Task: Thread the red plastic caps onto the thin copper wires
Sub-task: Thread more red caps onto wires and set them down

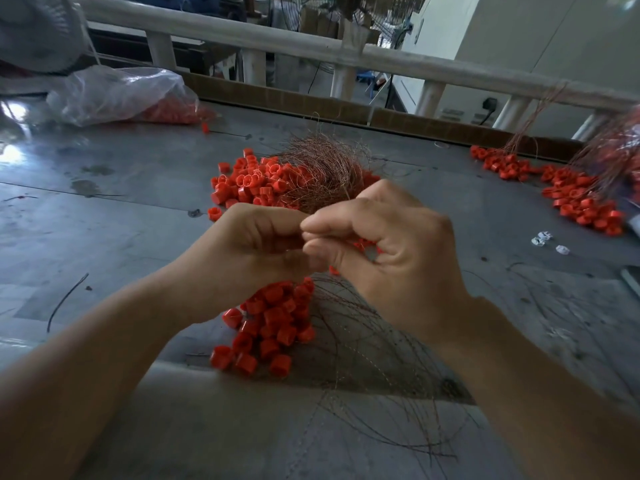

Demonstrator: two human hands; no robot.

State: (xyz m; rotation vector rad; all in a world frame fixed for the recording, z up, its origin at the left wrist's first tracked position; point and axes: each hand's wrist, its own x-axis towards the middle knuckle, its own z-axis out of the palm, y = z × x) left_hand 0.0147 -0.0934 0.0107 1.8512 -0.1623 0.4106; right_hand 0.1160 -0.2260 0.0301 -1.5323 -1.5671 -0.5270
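Live | we see left hand point(263, 244) and right hand point(391, 247) curled, fingertips meeting, pinching thin copper wires point(349, 317) | wires fan lengthwise from the pinch toward us | red plastic caps point(273, 327) heaped beneath, more beyond | grey metal surface point(104, 202), white railing point(277, 39) behind, clear plastic bag point(117, 95) far left | anything between our fingertips hidden

Grey metal table point(104, 209) carries red caps point(249, 183), copper wires point(374, 344), plastic bag point(114, 93).
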